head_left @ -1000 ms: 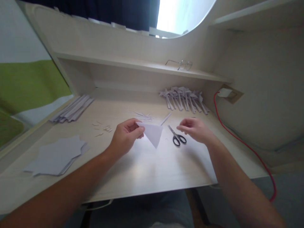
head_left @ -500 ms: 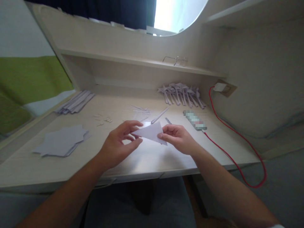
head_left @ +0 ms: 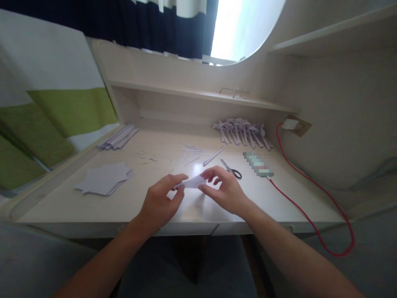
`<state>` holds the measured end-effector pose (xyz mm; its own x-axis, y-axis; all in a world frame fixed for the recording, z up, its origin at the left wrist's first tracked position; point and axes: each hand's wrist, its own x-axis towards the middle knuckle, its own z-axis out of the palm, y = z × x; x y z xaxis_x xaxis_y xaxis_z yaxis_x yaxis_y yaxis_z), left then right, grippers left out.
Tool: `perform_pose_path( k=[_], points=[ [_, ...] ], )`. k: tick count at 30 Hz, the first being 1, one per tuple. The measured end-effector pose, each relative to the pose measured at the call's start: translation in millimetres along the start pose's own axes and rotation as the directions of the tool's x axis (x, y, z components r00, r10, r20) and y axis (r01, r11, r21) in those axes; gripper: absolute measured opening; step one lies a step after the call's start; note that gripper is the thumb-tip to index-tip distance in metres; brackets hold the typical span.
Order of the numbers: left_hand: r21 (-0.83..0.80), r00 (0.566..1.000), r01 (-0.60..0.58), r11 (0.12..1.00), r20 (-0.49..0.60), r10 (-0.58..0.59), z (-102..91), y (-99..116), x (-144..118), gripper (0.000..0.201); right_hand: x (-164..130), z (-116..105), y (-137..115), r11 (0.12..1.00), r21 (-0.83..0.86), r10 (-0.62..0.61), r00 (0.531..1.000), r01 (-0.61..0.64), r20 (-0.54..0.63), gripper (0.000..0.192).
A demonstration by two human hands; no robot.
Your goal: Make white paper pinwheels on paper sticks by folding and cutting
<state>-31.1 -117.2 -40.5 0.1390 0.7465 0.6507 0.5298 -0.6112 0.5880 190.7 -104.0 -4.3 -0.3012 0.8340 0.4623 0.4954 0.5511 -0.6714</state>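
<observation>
A small folded piece of white paper (head_left: 193, 182) is held just above the front of the desk, between both hands. My left hand (head_left: 164, 196) pinches its left end between thumb and fingers. At its right end, my right hand (head_left: 223, 189) grips the paper with thumb and curled fingers. Black-handled scissors (head_left: 232, 169) lie beyond my right hand. Behind the paper, a narrow folded paper strip (head_left: 214, 156) rests on the desk close to several thin paper slivers (head_left: 192, 148).
Flat white sheets (head_left: 104, 178) are stacked at the left, with folded paper strips (head_left: 119, 136) behind. Pinwheel-like paper pieces (head_left: 242, 130) lie at the back right. A phone (head_left: 258, 164) with a red cable (head_left: 297, 212) is at the right. Glasses (head_left: 235, 92) sit on the shelf.
The paper has turned from a broad, flat triangle to a narrow, edge-on shape between my hands. My right hand's grip has shifted, uncovering the scissors. The camera view has shifted too.
</observation>
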Motion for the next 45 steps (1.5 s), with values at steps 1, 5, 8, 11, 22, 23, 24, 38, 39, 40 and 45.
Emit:
perform_pose_path(
  k=[1,5,8,11,22,23,24,38,39,40,45],
  points=[
    [0.035,0.998,-0.057,0.998,0.030,0.056,-1.0,-0.5,-1.5,0.024,0.5,1.3,-0.4,1.000,0.001,0.002,0.999,-0.002,0.038,0.016],
    [0.137,0.962,-0.187,0.973,0.224,0.153,-12.3,2.7,-5.9,0.034,-3.5,1.5,-0.3,0.998,-0.048,-0.035,0.974,0.046,0.223,0.010],
    [0.246,0.901,-0.309,0.919,0.386,0.200,-24.9,10.5,-5.6,0.053,-15.2,-3.6,0.4,0.997,-0.044,-0.042,0.924,0.064,0.379,0.009],
    [0.248,0.837,-0.391,0.887,0.496,0.230,-30.9,15.0,-2.6,0.037,-29.5,-10.6,3.9,0.998,0.059,-0.047,0.869,0.021,0.493,0.016],
    [0.081,0.761,-0.314,0.946,0.617,0.200,-2.8,12.4,-9.8,0.012,-55.3,-34.1,20.3,0.991,-0.084,-0.059,0.903,0.104,0.425,0.019],
    [0.095,0.769,-0.303,0.948,0.612,0.185,-1.5,14.0,-10.6,0.013,-55.9,-33.0,17.6,0.983,-0.134,-0.058,0.902,0.127,0.427,0.021],
    [0.104,0.780,-0.288,0.952,0.603,0.170,-0.6,15.4,-11.3,0.014,-56.4,-31.0,14.7,0.975,-0.167,-0.064,0.900,0.150,0.432,0.022],
    [0.110,0.891,0.076,0.991,0.438,-0.117,6.0,12.2,-17.3,0.020,-45.0,-8.1,14.8,0.964,-0.252,0.163,0.939,-0.085,0.304,0.016],
    [0.125,0.894,0.083,0.989,0.429,-0.129,7.0,12.8,-17.4,0.019,-44.5,-5.4,14.7,0.956,-0.279,0.176,0.940,-0.093,0.292,0.017],
    [0.138,0.896,0.086,0.987,0.422,-0.137,7.7,13.5,-17.6,0.018,-44.4,-2.6,14.5,0.945,-0.315,0.185,0.943,-0.093,0.277,0.018],
    [0.219,0.909,0.089,0.972,0.382,-0.170,9.9,16.0,-20.1,0.017,-47.2,8.8,13.0,0.875,-0.479,0.201,0.953,-0.071,0.226,0.015]
  ],
)
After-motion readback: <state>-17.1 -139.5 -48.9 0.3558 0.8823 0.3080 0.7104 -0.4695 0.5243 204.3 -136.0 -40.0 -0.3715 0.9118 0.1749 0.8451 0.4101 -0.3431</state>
